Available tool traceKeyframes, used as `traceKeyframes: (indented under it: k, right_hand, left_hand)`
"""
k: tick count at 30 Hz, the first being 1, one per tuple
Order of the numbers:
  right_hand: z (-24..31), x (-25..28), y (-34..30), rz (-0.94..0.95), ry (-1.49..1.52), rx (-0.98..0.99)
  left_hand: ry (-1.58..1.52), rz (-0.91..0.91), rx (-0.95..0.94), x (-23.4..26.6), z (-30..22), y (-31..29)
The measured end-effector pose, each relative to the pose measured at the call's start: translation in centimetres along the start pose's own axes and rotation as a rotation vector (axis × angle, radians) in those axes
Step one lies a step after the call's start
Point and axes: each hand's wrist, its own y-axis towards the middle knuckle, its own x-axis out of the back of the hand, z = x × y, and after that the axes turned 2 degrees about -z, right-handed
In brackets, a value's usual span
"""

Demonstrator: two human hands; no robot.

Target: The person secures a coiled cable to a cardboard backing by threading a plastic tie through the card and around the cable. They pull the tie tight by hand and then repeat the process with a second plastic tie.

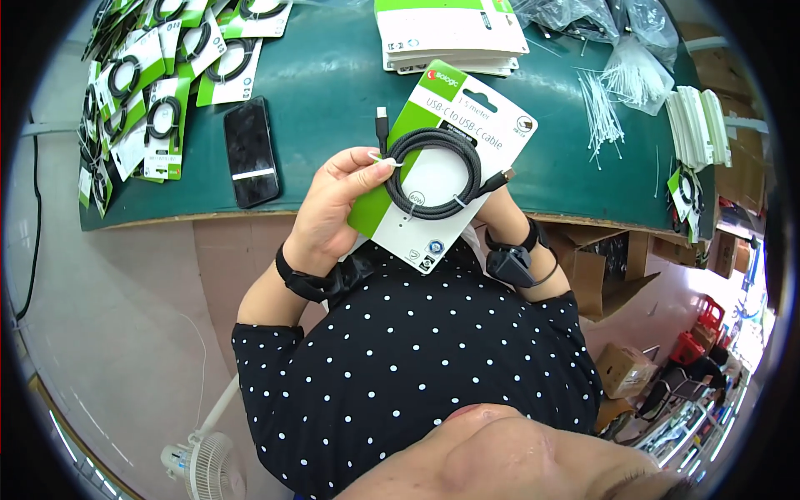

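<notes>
In front of my chest is a green and white backing card [417, 237] with a black braided USB-C cable [477, 171] coiled on its face. White zip ties [461, 202] bind the coil at its lower part. At the coil's left side, my left hand [343, 193] pinches a white zip tie [385, 158] between thumb and forefinger. One cable plug [382, 123] points up just above that pinch; the other plug [501, 180] sticks out to the right. My right hand [498, 213] is behind the card's right edge, its fingers hidden.
Carded cables [162, 125] pile up at the table's left, beside a black phone [251, 154]. A stack of cards [450, 33] lies at the back. Loose zip ties [598, 117], a bag of ties [637, 75] and more cards [698, 129] are on the right.
</notes>
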Motion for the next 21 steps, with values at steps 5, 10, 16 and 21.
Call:
traceKeyframes:
  k: [5,10,16,21]
  right_hand:
    - [-1.4,0.0,0.2,0.020,0.149,-0.114]
    - [-1.1,0.2,1.3,0.055,-0.340,0.292]
    - [0.4,1.3,1.7,0.109,-0.158,0.071]
    - [-1.7,1.5,1.6,0.179,0.061,0.011]
  left_hand:
    - [0.002,0.030,0.019,0.6,-0.1,0.9]
    - [0.051,-0.024,-0.041,0.4,-1.0,0.7]
    - [0.069,-0.057,-0.060,1.0,-0.9,1.1]
    - [0.139,-0.011,-0.126,0.3,-0.4,1.0]
